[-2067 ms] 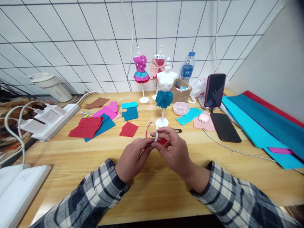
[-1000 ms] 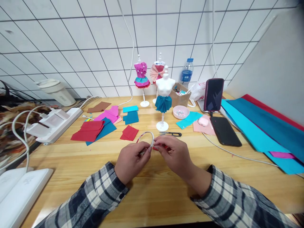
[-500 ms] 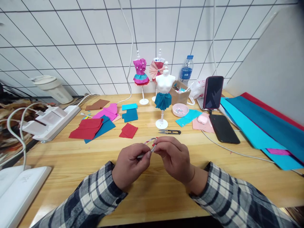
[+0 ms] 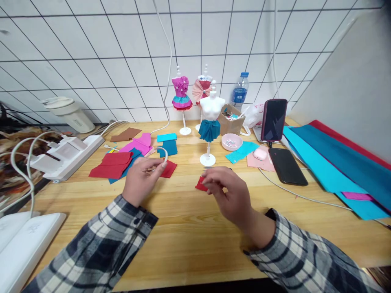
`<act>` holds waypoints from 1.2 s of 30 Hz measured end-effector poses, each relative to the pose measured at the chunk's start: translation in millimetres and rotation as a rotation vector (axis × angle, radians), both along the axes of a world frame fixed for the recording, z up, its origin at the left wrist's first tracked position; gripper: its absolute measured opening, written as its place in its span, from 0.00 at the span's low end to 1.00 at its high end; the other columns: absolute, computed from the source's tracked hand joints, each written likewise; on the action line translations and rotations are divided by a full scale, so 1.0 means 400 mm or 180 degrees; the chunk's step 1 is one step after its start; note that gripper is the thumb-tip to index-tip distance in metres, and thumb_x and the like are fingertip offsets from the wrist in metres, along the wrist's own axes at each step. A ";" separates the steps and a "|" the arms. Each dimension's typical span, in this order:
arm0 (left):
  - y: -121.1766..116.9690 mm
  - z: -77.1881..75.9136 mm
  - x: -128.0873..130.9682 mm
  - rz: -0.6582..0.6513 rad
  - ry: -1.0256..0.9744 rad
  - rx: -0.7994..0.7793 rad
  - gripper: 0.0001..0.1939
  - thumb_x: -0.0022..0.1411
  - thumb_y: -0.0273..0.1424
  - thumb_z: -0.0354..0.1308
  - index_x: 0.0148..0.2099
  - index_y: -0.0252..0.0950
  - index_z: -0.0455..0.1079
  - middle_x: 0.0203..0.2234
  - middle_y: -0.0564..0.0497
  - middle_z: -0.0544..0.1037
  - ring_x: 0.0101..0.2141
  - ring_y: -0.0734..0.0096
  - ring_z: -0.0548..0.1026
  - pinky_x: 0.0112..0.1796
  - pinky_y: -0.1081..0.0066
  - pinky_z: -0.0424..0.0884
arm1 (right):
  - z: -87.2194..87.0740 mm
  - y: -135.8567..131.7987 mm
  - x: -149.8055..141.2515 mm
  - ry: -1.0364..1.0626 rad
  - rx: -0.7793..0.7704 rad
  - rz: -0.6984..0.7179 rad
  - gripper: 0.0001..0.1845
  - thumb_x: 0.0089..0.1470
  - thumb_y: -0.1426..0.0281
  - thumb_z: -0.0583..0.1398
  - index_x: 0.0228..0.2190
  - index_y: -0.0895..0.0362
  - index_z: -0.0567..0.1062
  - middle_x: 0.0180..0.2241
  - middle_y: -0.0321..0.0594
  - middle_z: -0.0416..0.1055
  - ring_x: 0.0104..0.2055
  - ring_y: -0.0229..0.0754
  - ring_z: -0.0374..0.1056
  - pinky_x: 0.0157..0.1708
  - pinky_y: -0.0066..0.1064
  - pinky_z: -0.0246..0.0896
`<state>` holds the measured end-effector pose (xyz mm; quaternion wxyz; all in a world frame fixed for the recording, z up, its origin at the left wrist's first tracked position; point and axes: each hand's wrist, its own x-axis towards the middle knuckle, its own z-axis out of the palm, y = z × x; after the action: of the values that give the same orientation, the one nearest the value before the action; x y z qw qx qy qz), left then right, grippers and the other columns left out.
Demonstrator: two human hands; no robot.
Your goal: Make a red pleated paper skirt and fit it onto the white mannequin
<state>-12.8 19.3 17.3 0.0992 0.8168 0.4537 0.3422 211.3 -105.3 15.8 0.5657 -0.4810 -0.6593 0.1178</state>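
Observation:
My left hand (image 4: 143, 179) is closed, pinching a thin curved white band (image 4: 165, 154) that looks like part of a roll of tape. The band arches over the edge of a red fabric piece (image 4: 169, 168). My right hand (image 4: 228, 191) hovers over the table with curled fingers, thumb and forefinger close together. Whatever its fingertips may pinch is too small to make out. Just beyond them a small red piece (image 4: 200, 184) lies on the table, partly covered by the fingers. Behind that hand, thread snips (image 4: 207, 167) are mostly hidden.
A mini dress form (image 4: 209, 130) in a teal skirt stands ahead, two dressed forms behind. A pink bowl (image 4: 232, 142) of beads sits right of it. Fabric pieces (image 4: 110, 165) lie left, long fabric sheets (image 4: 332, 162) right. Phones (image 4: 288, 166) and a power strip (image 4: 76, 156) flank the table.
My hands have moved apart. The left hand went left and away from me with the white band; the right hand let go of the band and shifted slightly right, uncovering the small red piece.

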 end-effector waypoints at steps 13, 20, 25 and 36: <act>-0.064 0.000 0.060 -0.1128 0.0579 -0.0463 0.19 0.68 0.42 0.47 0.36 0.37 0.74 0.32 0.48 0.78 0.37 0.63 0.72 0.41 0.63 0.63 | -0.024 0.042 0.002 0.0974 -0.2084 0.0596 0.06 0.52 0.66 0.61 0.29 0.57 0.75 0.28 0.35 0.72 0.28 0.35 0.64 0.29 0.27 0.61; -0.138 0.006 0.105 -0.1586 0.0323 -0.0704 0.19 0.70 0.36 0.46 0.31 0.38 0.74 0.26 0.51 0.78 0.32 0.68 0.72 0.37 0.66 0.64 | -0.023 0.032 -0.015 0.0221 -0.1618 0.0318 0.04 0.52 0.71 0.62 0.26 0.56 0.76 0.22 0.31 0.66 0.24 0.33 0.58 0.25 0.26 0.57; -0.144 0.004 0.110 -0.1516 0.0029 -0.0475 0.19 0.67 0.35 0.49 0.26 0.37 0.72 0.20 0.51 0.75 0.28 0.69 0.71 0.36 0.66 0.66 | -0.036 0.035 -0.011 0.0258 -0.1307 -0.0076 0.02 0.50 0.71 0.64 0.30 0.55 0.78 0.25 0.33 0.70 0.24 0.34 0.61 0.26 0.27 0.60; -0.145 -0.009 0.104 -0.1383 -0.0750 -0.1384 0.20 0.70 0.38 0.45 0.34 0.35 0.74 0.31 0.48 0.79 0.37 0.65 0.75 0.43 0.65 0.70 | -0.026 0.012 0.010 -0.1052 -0.0128 -0.0045 0.08 0.61 0.69 0.58 0.37 0.52 0.79 0.36 0.39 0.77 0.37 0.40 0.72 0.38 0.31 0.66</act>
<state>28.9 -38.5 13.6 0.3937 0.8091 0.3166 0.3003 215.4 -100.7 5.5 0.4407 -0.5096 -0.7376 0.0462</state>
